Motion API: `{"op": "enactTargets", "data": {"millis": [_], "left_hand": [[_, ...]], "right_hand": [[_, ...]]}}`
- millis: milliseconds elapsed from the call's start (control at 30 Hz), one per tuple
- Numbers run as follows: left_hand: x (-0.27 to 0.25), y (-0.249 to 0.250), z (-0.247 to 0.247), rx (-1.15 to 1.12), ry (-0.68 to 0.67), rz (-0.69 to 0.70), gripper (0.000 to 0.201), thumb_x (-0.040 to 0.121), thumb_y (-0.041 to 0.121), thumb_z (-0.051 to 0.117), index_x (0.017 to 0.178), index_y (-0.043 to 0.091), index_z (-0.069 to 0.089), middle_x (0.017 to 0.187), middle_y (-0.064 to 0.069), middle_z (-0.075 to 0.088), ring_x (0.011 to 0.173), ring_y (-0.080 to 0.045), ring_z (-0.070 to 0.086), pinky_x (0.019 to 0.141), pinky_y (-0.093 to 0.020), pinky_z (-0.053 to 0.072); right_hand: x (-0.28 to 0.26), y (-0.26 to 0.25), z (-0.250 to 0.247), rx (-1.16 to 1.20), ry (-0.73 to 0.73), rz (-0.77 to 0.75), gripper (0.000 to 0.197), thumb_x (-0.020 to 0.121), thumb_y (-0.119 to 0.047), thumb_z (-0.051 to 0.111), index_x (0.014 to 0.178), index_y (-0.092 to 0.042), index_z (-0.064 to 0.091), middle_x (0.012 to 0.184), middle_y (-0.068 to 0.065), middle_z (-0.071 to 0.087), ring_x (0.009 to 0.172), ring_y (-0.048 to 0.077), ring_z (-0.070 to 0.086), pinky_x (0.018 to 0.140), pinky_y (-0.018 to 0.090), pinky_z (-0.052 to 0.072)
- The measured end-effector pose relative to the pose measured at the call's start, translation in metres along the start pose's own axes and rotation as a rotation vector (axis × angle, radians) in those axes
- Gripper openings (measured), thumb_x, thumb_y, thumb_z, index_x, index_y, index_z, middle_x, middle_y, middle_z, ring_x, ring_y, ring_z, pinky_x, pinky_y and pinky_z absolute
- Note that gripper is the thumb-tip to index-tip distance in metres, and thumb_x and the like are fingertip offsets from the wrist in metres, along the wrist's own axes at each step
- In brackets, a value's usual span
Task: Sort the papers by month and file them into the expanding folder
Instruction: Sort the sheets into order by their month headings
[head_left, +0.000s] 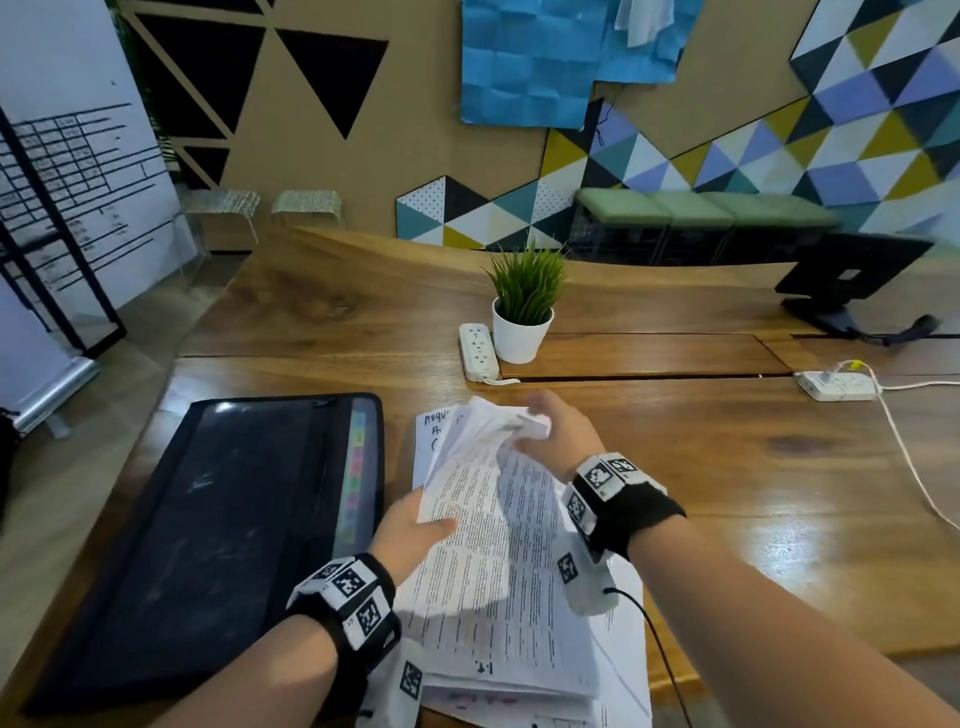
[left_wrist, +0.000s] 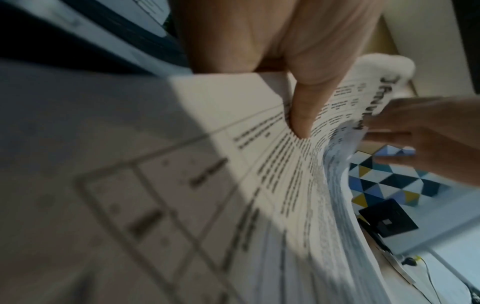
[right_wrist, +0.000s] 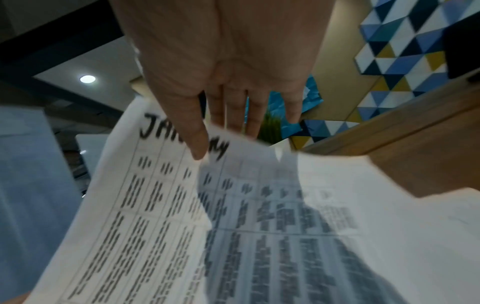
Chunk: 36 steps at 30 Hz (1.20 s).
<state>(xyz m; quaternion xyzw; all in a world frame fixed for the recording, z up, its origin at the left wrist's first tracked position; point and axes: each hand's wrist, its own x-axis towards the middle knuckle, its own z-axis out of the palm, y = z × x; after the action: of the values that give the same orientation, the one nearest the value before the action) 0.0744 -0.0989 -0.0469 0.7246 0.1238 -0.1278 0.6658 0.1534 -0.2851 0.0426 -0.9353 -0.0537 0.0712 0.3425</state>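
The curled white printed sheet headed January, lifted off the loose white paper stack on the wooden tabletop, is pinched by both hands (left hand near edge, right hand far corner) and could crease or drag neighbours askew, seemingly, while the flat black expanding folder waits left, beyond it the white-potted green plant and white power strip clear.

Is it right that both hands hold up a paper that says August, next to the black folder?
Not quite. The paper that both hands lift says January, written by hand at its top, as the right wrist view shows. The left hand and right hand do hold it, beside the black folder.
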Motion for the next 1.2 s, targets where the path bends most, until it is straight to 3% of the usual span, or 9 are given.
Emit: {"op": "enactTargets", "data": {"millis": [100, 267, 567, 733, 900, 1000, 1067, 1133, 1200], "left_hand": [[0.003, -0.002, -0.011, -0.027, 0.051, -0.03, 0.039, 0.087, -0.006, 0.06, 0.124, 0.008, 0.058, 0.109, 0.0, 0.065, 0.101, -0.016, 0.061, 0.084, -0.025, 0.05], [0.005, -0.007, -0.019, -0.029, 0.063, -0.063, 0.04, 0.087, -0.002, 0.062, 0.124, 0.011, 0.058, 0.112, 0.0, 0.066, 0.11, -0.02, 0.061, 0.1, -0.041, 0.046], [0.008, -0.008, -0.007, -0.005, 0.017, -0.102, 0.043, 0.088, -0.003, 0.06, 0.128, 0.01, 0.055, 0.124, -0.004, 0.063, 0.107, -0.017, 0.058, 0.099, -0.035, 0.044], [0.005, -0.008, -0.005, -0.055, 0.002, -0.135, 0.039, 0.088, -0.002, 0.061, 0.124, 0.014, 0.058, 0.114, 0.001, 0.065, 0.107, -0.018, 0.061, 0.091, -0.034, 0.048], [0.003, -0.008, -0.006, -0.114, -0.018, -0.121, 0.037, 0.087, -0.004, 0.06, 0.12, 0.014, 0.059, 0.114, -0.002, 0.066, 0.105, -0.019, 0.063, 0.095, -0.039, 0.049], [0.002, -0.011, 0.006, 0.076, -0.014, -0.025, 0.042, 0.09, -0.005, 0.055, 0.127, 0.017, 0.053, 0.121, -0.001, 0.063, 0.1, -0.014, 0.061, 0.087, -0.028, 0.05], [0.001, -0.015, 0.015, 0.273, -0.035, 0.027, 0.047, 0.094, 0.001, 0.05, 0.136, 0.02, 0.045, 0.124, 0.004, 0.059, 0.081, -0.006, 0.059, 0.073, -0.021, 0.048], [0.0, -0.018, 0.022, 0.408, -0.043, 0.033, 0.05, 0.097, 0.007, 0.045, 0.144, 0.022, 0.035, 0.127, 0.0, 0.057, 0.066, -0.009, 0.056, 0.06, -0.022, 0.048], [-0.002, -0.017, 0.028, 0.519, -0.056, 0.036, 0.051, 0.099, 0.011, 0.042, 0.147, 0.023, 0.029, 0.132, -0.007, 0.056, 0.077, -0.017, 0.063, 0.066, -0.026, 0.052]], "right_hand": [[-0.013, 0.037, -0.011, -0.008, 0.015, 0.145, 0.065, 0.08, -0.024, 0.068, 0.136, -0.017, 0.035, 0.139, 0.003, 0.042, 0.125, 0.021, 0.042, 0.102, 0.037, 0.038], [-0.043, 0.123, 0.0, -0.262, -0.177, 0.64, 0.077, 0.074, -0.059, 0.062, 0.129, -0.008, 0.044, 0.123, 0.014, 0.053, 0.099, 0.026, 0.056, 0.086, 0.034, 0.049], [-0.042, 0.116, 0.025, -0.018, -0.154, 0.52, 0.078, 0.082, -0.039, 0.065, 0.142, -0.009, 0.024, 0.144, 0.01, 0.037, 0.125, 0.026, 0.043, 0.102, 0.037, 0.04], [-0.045, 0.109, 0.024, 0.01, 0.091, 0.405, 0.079, 0.08, -0.045, 0.064, 0.141, -0.009, 0.028, 0.142, 0.012, 0.037, 0.127, 0.025, 0.04, 0.104, 0.038, 0.036], [-0.044, 0.108, 0.027, 0.421, -0.103, 0.488, 0.095, 0.065, -0.042, 0.078, 0.14, -0.01, 0.029, 0.134, 0.009, 0.048, 0.118, 0.029, 0.05, 0.098, 0.041, 0.043], [-0.039, 0.106, 0.03, 0.345, -0.088, 0.524, 0.075, 0.072, -0.019, 0.075, 0.134, -0.008, 0.035, 0.125, 0.013, 0.056, 0.108, 0.029, 0.057, 0.092, 0.046, 0.049], [-0.035, 0.102, 0.03, 0.185, -0.037, 0.538, 0.077, 0.077, -0.008, 0.069, 0.139, -0.01, 0.024, 0.129, 0.015, 0.05, 0.112, 0.031, 0.053, 0.095, 0.042, 0.047], [-0.031, 0.092, 0.028, 0.008, 0.047, 0.435, 0.088, 0.076, -0.008, 0.07, 0.144, -0.013, 0.014, 0.139, 0.014, 0.039, 0.124, 0.029, 0.043, 0.103, 0.039, 0.039], [-0.028, 0.076, 0.024, -0.028, 0.123, 0.226, 0.095, 0.074, -0.009, 0.072, 0.145, -0.017, 0.01, 0.149, 0.005, 0.025, 0.136, 0.022, 0.027, 0.11, 0.036, 0.025]]}}
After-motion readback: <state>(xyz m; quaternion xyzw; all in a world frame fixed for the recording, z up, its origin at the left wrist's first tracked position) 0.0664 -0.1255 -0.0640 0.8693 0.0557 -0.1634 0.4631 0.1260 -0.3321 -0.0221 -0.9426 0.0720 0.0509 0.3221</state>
